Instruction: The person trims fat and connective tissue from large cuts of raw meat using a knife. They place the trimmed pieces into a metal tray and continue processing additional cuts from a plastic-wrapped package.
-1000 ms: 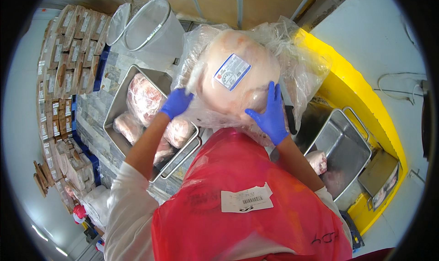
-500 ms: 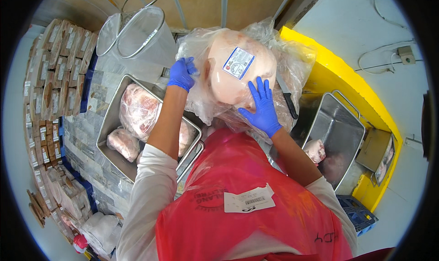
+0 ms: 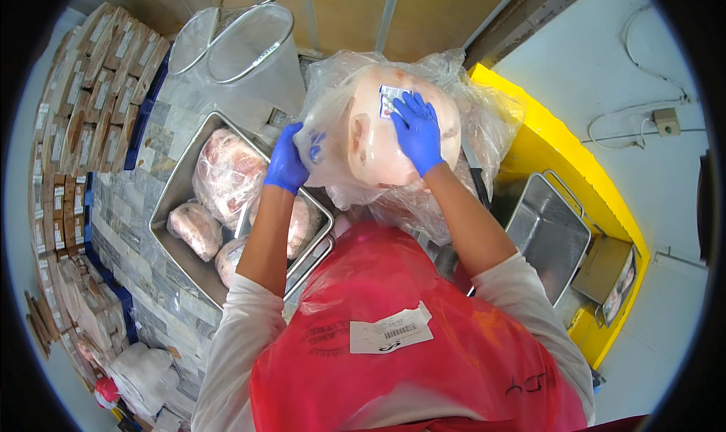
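A big pale piece of meat [image 3: 363, 141] with a blue-edged label [image 3: 387, 95] lies in crumpled clear plastic [image 3: 484, 114]. My left hand [image 3: 287, 158], gloved in blue, grips the plastic at the meat's left side, some fingers showing through it. My right hand [image 3: 416, 133], also blue-gloved, lies open on top of the meat, fingers spread over the label's edge. A knife with a black handle [image 3: 480, 186] rests on the plastic just right of the meat, partly behind my right arm.
A steel tub [image 3: 174, 194] with several wrapped meat pieces stands at left, and another [image 3: 548, 231] at right beside a yellow barrier [image 3: 575, 160]. A bin with a clear liner [image 3: 253, 84] is behind. Stacked cartons [image 3: 102, 107] line the left; a red-and-white figure [image 3: 106, 390] is at lower left.
My right hand has slid up the meat from its lower right onto the label. My left hand has moved slightly down, still at the plastic on the left.
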{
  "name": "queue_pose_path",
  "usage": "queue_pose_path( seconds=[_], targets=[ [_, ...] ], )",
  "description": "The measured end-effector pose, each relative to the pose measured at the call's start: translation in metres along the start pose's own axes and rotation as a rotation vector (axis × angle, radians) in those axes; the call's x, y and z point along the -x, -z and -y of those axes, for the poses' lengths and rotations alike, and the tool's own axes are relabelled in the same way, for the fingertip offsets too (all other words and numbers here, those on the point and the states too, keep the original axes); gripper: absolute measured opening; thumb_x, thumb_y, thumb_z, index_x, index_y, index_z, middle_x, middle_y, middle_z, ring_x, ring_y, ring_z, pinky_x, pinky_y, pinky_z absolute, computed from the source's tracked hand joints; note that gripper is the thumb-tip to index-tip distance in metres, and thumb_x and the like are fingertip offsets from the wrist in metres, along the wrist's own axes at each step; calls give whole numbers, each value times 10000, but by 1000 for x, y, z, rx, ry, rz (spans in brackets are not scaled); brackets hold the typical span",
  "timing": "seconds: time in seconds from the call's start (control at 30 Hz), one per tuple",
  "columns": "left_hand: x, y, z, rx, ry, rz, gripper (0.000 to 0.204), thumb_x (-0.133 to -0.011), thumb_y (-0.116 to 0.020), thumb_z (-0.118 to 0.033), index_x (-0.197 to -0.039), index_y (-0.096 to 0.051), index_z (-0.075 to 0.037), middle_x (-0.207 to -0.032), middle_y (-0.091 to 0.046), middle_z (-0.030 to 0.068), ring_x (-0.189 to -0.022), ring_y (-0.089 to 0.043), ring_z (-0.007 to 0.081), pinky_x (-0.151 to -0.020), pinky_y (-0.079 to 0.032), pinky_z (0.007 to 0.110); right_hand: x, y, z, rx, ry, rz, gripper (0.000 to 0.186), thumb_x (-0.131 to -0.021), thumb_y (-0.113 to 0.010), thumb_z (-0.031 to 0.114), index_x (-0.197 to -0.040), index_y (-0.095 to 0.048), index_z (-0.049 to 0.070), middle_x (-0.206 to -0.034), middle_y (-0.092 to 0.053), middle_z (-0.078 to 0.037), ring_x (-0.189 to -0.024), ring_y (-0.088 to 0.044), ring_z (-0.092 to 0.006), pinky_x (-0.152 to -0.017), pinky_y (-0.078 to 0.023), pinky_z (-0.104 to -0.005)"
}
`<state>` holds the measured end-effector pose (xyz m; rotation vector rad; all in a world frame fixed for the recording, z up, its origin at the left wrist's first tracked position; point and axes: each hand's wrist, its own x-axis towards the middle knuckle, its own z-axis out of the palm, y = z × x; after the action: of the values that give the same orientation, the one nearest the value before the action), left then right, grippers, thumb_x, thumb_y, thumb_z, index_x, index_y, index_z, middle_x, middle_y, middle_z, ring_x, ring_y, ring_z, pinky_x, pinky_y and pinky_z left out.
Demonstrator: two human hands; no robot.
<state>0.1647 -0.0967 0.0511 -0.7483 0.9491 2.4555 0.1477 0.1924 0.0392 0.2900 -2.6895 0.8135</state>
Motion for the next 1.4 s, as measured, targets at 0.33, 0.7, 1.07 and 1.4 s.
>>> queue_pose_path(
  seconds=[0.33,0.7,1.07,1.4],
  targets=[
    [-38,-39,34,-664,-87,-185,555,-893,-745,-413,-1228,-612,10,-898,-693,54,-659,-605,121,-530,-464,249,10,-49,88,212,277,242,284,-836,-605,185,-1062,-675,29,-1217,-612,-163,-1270,-469,-347,-1160,-260,-555],
    [-141,39,46,-1145,-728,-612,371,-956,-608,-223,-1219,-616,39,-1059,-716,203,-907,-709,300,-801,-544,393,44,24,23,159,-38,-55,861,-757,-773,504,-1422,-466,51,-1515,-384,-223,-1423,-317,-423,-1164,-198,-603],
    [-180,16,27,-1041,-655,-581,339,-957,-610,-333,-1069,-659,-17,-968,-712,215,-834,-688,403,-684,-529,482,65,16,-45,-205,-749,-262,1016,-777,-804,503,-1443,-354,-118,-1435,-426,-333,-1333,-438,-438,-1127,-354,-481],
    [-147,2,16,-1350,-42,-242,428,-914,-672,-352,-950,-647,73,-793,-708,234,-767,-703,377,-667,-516,442,66,24,-52,-332,-743,-217,1083,-719,-849,494,-1474,-322,-77,-1464,-407,-294,-1362,-414,-410,-1140,-350,-466]
  ],
)
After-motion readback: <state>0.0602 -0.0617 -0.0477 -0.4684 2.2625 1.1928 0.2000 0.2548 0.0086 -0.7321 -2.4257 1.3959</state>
